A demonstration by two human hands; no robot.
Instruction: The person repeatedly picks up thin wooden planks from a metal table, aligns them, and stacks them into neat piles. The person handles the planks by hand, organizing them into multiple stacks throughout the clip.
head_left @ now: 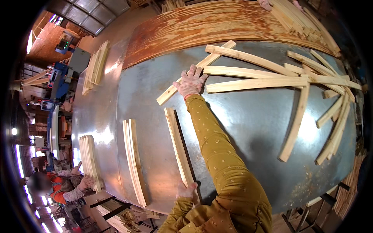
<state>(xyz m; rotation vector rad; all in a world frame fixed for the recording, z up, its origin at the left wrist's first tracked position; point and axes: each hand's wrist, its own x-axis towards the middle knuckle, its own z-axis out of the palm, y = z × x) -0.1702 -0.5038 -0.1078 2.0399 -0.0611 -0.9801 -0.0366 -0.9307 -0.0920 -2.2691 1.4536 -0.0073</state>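
Right hand (191,82), gloved, arm outstretched: fingers spread flat, pressing on a slanted wooden slat (171,91), nothing clenched. Loose slats (254,83) fanned out just right of that hand, across the grey metal table (241,128). Left hand (187,191), close to the body: fingers curled on the near end of an upright-running slat (178,145), grip partly hidden. Left of this hand, a small slat stack (134,161); further left, a co-worker's hand (86,181) on another stack (89,161).
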